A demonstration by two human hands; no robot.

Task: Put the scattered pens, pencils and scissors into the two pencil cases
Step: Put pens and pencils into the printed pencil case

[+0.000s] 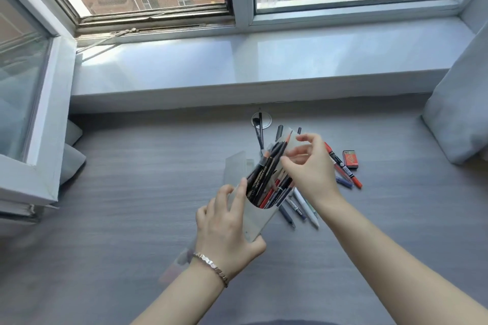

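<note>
My left hand (227, 224) holds a translucent pencil case (260, 219) tilted above the grey desk, its open end facing away from me. A bundle of black and red pencils and pens (266, 177) sticks out of it. My right hand (306, 166) is at the tips of that bundle, fingers pinched on the pencils. A second translucent case piece (236, 163) lies just behind. Loose pens (301, 210) lie under my right wrist, and a red marker (342, 166) lies to the right. Scissors are not visible.
A small red box (350, 159) lies at the right of the pens. A round cable port (261, 120) with dark pens (260, 134) by it sits near the windowsill (237, 66). An open window sash (29, 87) juts in at left, a curtain (459, 113) hangs right.
</note>
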